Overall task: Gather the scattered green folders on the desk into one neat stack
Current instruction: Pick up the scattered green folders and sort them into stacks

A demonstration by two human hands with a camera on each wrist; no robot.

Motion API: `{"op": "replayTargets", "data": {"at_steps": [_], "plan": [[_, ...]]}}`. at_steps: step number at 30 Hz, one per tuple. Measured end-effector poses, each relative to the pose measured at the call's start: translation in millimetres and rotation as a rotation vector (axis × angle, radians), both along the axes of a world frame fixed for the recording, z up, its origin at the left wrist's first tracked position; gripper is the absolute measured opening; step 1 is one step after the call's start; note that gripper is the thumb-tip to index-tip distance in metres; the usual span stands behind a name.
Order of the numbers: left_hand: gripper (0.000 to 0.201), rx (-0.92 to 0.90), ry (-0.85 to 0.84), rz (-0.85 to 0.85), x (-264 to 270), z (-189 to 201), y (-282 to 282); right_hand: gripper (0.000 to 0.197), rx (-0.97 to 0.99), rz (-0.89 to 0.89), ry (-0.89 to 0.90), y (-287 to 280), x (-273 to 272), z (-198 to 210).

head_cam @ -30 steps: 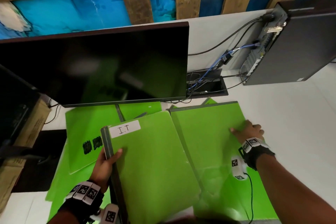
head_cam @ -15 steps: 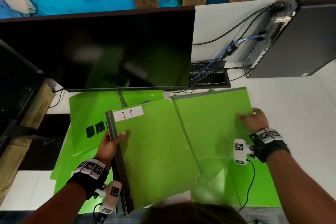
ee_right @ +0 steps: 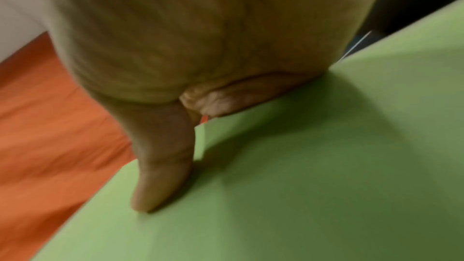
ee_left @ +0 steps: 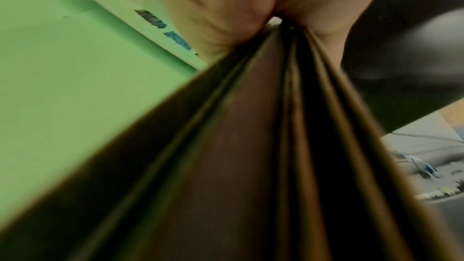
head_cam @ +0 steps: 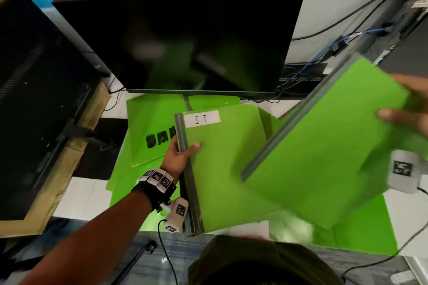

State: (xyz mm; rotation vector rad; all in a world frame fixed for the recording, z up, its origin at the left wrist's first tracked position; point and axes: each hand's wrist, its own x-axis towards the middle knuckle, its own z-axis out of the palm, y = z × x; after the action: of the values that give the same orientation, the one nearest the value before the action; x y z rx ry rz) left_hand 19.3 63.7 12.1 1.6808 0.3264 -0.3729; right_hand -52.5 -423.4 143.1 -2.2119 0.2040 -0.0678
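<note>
Above the tabletop, a lifted folder was held tilted by the right hand, thumb on its cover and fingers hidden beneath. A labelled folder, marked "I.T", was gripped at its spine by the left hand, thumb curled over the top; several spines were seen bunched in that grip in the left wrist view. More loose folders lay flat under the monitor. For a neat result, the lifted folder would best be levelled, its spine matched to the labelled one, then lowered squarely before release.
</note>
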Motion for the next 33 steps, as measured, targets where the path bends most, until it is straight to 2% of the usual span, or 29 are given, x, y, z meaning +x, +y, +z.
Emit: {"op": "replayTargets", "data": {"at_steps": [2,5,8,12,14,16,17,19,21,23,25,27,28,29,31,33], "plan": [[0.054,0.003,-0.034,-0.051,-1,4,-4,0.069,-0.052,0.150,0.085,49,15,5],[0.054,0.033,-0.072,-0.133,-1,9,-10,0.067,-0.115,0.425,0.104,113,49,-9],[0.047,0.015,-0.080,-0.201,-5,16,-12,0.074,-0.172,0.479,0.204,146,76,-28],[0.053,-0.019,-0.094,-0.278,-10,18,-6,0.068,-0.280,0.404,0.220,189,94,-48],[0.069,-0.041,-0.094,-0.297,-13,20,-3,0.066,-0.302,0.327,0.197,203,94,-63],[0.093,-0.047,-0.078,-0.318,-14,22,-1,0.063,-0.245,0.240,0.165,215,90,-72],[0.095,-0.034,-0.070,-0.326,-15,22,-1,0.061,-0.203,0.211,0.144,221,89,-75],[0.084,0.023,-0.064,-0.315,-17,21,-2,0.057,-0.107,0.173,0.102,232,83,-81],[0.076,0.050,-0.069,-0.276,-19,17,-2,0.066,-0.176,0.091,0.072,240,81,-89],[0.073,0.040,-0.068,-0.236,-21,10,2,0.086,-0.249,-0.089,0.131,239,74,-101],[0.071,0.025,-0.073,-0.205,-22,5,7,0.101,-0.060,-0.266,0.311,228,61,-119],[0.073,-0.001,-0.063,-0.201,-21,1,11,0.111,0.181,-0.290,0.491,216,42,-142],[0.074,-0.019,-0.060,-0.208,-20,2,12,0.105,0.246,-0.259,0.546,212,32,-150],[0.074,-0.034,-0.051,-0.224,-19,2,12,0.089,0.264,-0.237,0.567,211,24,-153],[0.074,-0.052,-0.037,-0.261,-17,1,10,0.065,0.292,-0.238,0.534,209,15,-159],[0.070,-0.069,-0.003,-0.277,-14,0,8,0.063,0.359,-0.239,0.504,208,15,-159]]}}
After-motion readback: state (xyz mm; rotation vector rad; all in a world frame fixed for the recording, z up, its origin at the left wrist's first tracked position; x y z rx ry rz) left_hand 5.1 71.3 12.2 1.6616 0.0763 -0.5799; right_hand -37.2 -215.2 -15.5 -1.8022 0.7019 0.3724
